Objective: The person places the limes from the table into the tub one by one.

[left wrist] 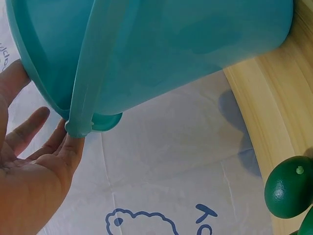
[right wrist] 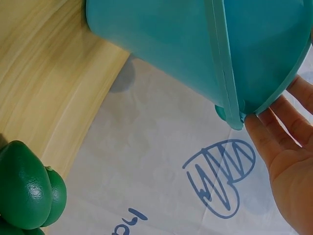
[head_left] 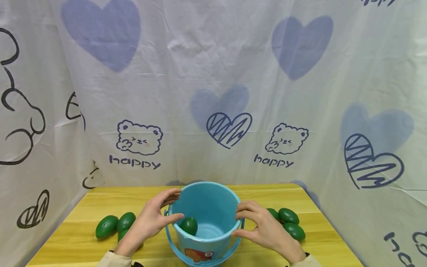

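Observation:
A light blue plastic bucket [head_left: 208, 202] stands upright on the table, its mouth tipped into the head view. Inside, against the near left wall, lies one glossy green egg-shaped fruit [head_left: 188, 226]. My left hand [head_left: 155, 215] touches the left side of the rim, fingers spread and thumb at the near edge. On the opposite side, my right hand [head_left: 258, 222] rests its fingertips on the rim, thumb apart from the fingers. Both wrist views show fairly straight fingers by the handle joints. The blue handle [right wrist: 226, 63] hangs down over the bucket's near side.
More green fruits [head_left: 106, 227] lie on the wooden table [head_left: 83, 207] left of the bucket, partly behind my left forearm. Another group of several green fruits [head_left: 288, 216] lies to the right. A white cloth [head_left: 186, 155] printed with hearts and bears hangs behind and at both sides.

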Available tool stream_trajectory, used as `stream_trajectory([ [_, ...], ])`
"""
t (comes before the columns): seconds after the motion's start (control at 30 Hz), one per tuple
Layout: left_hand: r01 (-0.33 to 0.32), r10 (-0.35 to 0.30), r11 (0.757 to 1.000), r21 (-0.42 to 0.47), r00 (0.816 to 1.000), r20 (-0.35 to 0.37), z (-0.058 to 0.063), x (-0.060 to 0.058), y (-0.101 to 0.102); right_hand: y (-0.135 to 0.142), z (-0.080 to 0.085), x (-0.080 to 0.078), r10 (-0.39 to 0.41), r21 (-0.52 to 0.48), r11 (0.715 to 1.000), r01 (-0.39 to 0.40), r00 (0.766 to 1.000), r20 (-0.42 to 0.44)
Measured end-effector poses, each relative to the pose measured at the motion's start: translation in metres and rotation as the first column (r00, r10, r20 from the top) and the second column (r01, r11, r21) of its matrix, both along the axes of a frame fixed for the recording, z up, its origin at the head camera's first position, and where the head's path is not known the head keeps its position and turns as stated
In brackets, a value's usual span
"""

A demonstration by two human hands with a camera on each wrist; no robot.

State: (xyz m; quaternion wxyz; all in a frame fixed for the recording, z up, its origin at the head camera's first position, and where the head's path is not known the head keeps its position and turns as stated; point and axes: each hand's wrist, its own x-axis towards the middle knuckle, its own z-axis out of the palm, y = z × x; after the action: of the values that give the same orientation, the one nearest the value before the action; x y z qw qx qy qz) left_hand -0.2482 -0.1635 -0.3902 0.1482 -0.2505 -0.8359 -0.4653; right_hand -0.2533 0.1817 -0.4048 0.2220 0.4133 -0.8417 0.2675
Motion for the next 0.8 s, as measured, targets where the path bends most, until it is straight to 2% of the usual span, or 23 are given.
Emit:
stream_trajectory([
  [0.27,0.003,-0.003,1.0,0.0,0.998,-0.062,-0.0032,0.0008,-0.001,-0.0004,0.0007,-0.0004,0.008,-0.007,1.0,-0.008,1.0,0.005],
  [0.4,-0.027,0.024,0.999,-0.026,0.994,-0.11,-0.0062,0.0017,-0.0008,-0.0003,0.0005,-0.0008,0.007,-0.006,1.0,-0.007,1.0,0.0],
  [0.53,-0.085,0.076,0.995,-0.056,0.986,-0.149,-0.0078,0.003,-0.0014,0.0001,0.0002,-0.0013,0.004,-0.004,1.0,-0.004,1.0,-0.006],
  [0.8,-0.163,0.159,0.986,-0.038,0.982,-0.099,-0.0071,0.0083,-0.0087,0.0001,-0.0002,-0.0021,0.003,-0.006,1.0,-0.003,1.0,-0.015],
])
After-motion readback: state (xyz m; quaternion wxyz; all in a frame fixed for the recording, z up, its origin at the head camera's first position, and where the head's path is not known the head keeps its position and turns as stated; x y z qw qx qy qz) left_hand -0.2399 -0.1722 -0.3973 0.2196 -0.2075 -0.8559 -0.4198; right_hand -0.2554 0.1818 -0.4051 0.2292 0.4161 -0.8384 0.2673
